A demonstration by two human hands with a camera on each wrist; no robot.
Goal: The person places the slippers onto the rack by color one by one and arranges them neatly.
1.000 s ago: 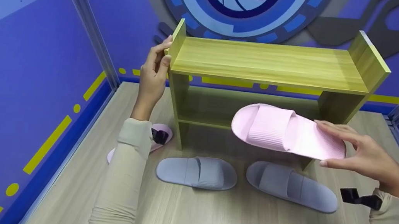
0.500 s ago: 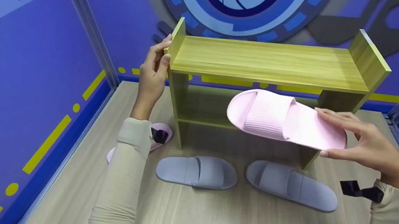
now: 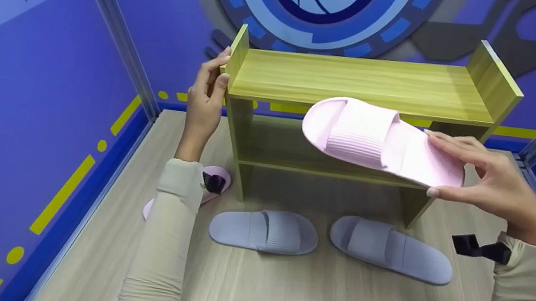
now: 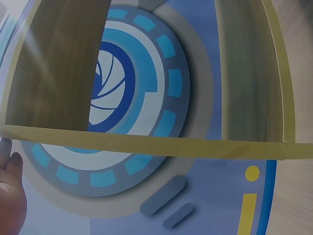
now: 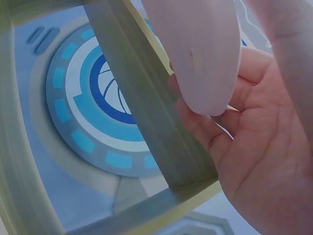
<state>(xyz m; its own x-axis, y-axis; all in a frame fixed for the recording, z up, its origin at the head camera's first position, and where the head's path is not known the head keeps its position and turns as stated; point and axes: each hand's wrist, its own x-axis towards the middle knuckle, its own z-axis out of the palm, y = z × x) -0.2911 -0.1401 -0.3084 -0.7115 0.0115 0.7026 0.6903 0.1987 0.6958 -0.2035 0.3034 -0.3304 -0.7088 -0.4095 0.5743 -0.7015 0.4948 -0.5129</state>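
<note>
My right hand (image 3: 485, 173) pinches a pink slipper (image 3: 359, 132) by its heel end, thumb at the near edge and fingers at the far edge. The slipper is held up in front of the wooden shoe rack (image 3: 361, 82), its toe pointing left and the strap upward. In the right wrist view, the heel of the slipper (image 5: 210, 63) lies between thumb and fingers. My left hand (image 3: 207, 97) grips the rack's left side panel near the top. The left wrist view shows only part of the left hand (image 4: 11, 196), fingertips at the panel's edge.
Two grey slippers (image 3: 267, 230) (image 3: 393, 249) lie on the floor before the rack, toes facing each other. Another pink slipper (image 3: 222, 175) lies left of the rack, partly hidden by the left forearm. A blue patterned wall (image 3: 203, 10) stands behind the rack.
The right hand has raised the pink slipper from the lower part of the rack toward the top shelf, shifting it slightly left. The left hand stays on the side panel.
</note>
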